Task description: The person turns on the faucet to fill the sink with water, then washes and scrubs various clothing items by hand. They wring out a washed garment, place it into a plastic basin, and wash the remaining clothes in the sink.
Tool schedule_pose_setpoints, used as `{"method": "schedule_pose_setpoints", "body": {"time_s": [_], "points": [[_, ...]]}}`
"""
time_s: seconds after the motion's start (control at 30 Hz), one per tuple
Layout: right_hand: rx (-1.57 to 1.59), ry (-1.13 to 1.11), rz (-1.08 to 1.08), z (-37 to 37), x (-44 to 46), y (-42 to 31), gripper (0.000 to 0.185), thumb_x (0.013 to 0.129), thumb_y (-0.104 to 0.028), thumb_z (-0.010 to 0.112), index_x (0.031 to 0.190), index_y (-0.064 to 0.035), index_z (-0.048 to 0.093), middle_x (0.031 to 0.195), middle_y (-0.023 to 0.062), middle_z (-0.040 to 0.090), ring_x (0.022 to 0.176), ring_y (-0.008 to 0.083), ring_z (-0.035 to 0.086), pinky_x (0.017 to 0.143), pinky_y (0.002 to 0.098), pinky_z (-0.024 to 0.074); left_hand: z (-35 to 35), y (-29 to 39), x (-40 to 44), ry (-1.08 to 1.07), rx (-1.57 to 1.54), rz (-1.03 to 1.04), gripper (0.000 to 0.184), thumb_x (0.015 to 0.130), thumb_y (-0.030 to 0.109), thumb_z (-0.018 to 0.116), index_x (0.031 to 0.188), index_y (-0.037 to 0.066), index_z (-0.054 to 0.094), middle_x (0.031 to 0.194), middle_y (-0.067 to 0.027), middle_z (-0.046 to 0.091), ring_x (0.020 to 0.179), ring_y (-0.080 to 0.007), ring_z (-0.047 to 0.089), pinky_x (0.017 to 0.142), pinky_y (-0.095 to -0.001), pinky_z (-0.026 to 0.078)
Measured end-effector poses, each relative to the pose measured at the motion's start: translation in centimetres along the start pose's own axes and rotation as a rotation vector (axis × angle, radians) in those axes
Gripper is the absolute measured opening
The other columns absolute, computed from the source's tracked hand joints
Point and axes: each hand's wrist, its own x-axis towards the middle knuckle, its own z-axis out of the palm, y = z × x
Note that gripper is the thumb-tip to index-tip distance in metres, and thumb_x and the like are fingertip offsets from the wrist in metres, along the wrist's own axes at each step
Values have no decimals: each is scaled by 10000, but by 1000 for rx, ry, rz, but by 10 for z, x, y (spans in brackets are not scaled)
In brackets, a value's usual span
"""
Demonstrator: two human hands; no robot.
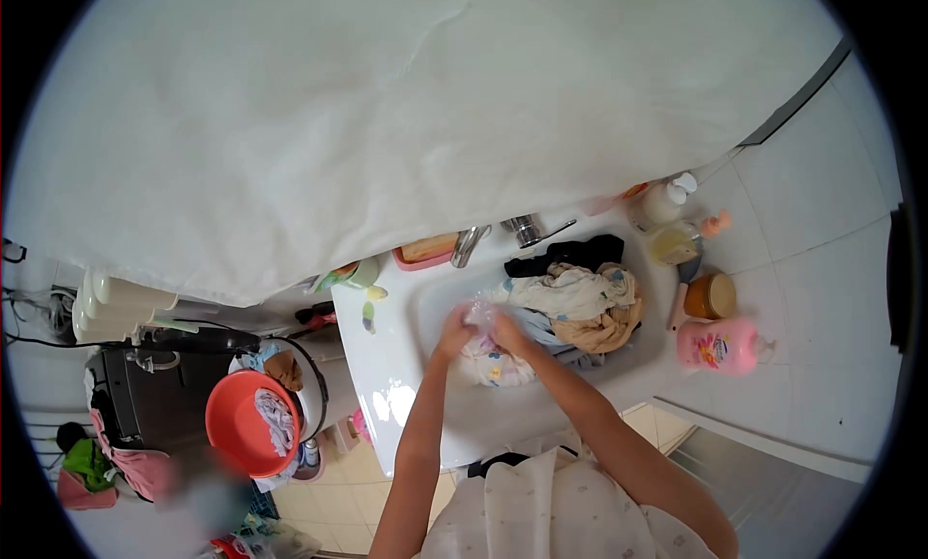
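Note:
Inside the white sink basin (440,404), my left hand (456,333) and my right hand (505,331) are close together around a small pinkish, shiny wet item (479,315). The fingers of both hands curl in toward it, and its exact shape is hard to make out. Just below them lies a white cloth with coloured prints (498,368). To the right of my hands is a pile of clothes: a black piece (570,257), a cream patterned one (570,293) and a tan one (604,329). The metal faucet (470,247) stands above my hands.
At the right are a pink bottle (717,346), an amber jar (710,296) and pump bottles (663,203). A pink soap tray (425,253) sits behind the basin. A red tub (253,424) with a cloth stands at the left. A white sheet (387,105) hangs across the top.

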Motion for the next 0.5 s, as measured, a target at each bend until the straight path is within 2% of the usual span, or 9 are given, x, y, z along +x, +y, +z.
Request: {"method": "schedule_pose_setpoints", "body": {"time_s": [0.1,0.17,0.2,0.23,0.3,0.33,0.37,0.43,0.5], "points": [[111,158,115,-14,-3,-22,394,712,-118,563,1070,19,472,1000,206,527,941,304,507,828,342,389,5,10,-11,149,-140,29,552,534,-5,570,1080,39,504,917,-118,563,922,-222,518,816,-292,393],[198,71,164,-26,-8,-28,360,724,-161,581,1030,12,504,961,184,551,901,267,527,793,324,404,6,15,-25,1,75,153,633,500,-16,575,1122,45,471,971,-132,540,934,-250,498,824,-300,386],[286,-8,220,-32,-12,-32,334,736,-203,599,989,5,535,922,162,574,860,230,546,757,305,420,6,4,-33,33,236,149,652,509,-18,604,1139,50,450,1005,-145,517,909,-286,483,817,-318,388],[287,-11,216,-32,-17,-31,334,736,-203,599,989,5,535,922,162,574,860,230,546,757,305,420,8,7,-47,38,238,149,652,509,-18,604,1139,50,450,1005,-145,517,909,-286,483,817,-318,388],[268,84,121,-28,-31,-24,318,745,-263,610,922,-2,570,828,126,599,768,180,560,687,276,432,15,26,-75,253,379,1,680,508,5,680,1147,29,449,1020,-123,521,963,-211,499,816,-314,401],[267,83,122,-32,-39,-26,318,745,-263,610,922,-2,570,828,126,599,768,180,560,687,276,432,20,29,-86,307,353,67,585,582,4,670,1124,12,451,969,-117,524,931,-223,506,812,-306,400],[267,85,128,-38,-47,-32,326,746,-275,612,925,-6,570,823,118,601,763,175,561,680,276,431,22,20,-95,307,353,67,585,582,4,670,1124,12,451,969,-117,524,931,-223,506,812,-306,400],[265,85,131,-48,-65,-43,334,748,-286,614,929,-9,569,817,110,602,757,170,562,674,276,430,24,14,-111,333,-4,15,435,679,-17,598,1086,-7,443,980,-123,501,924,-223,490,805,-297,392],[281,82,124,-56,-78,-53,341,749,-292,614,922,0,573,829,106,606,740,170,560,665,274,429,26,19,-126,374,102,74,383,686,-28,570,1051,-5,454,951,-132,501,909,-244,484,793,-307,388]]}}
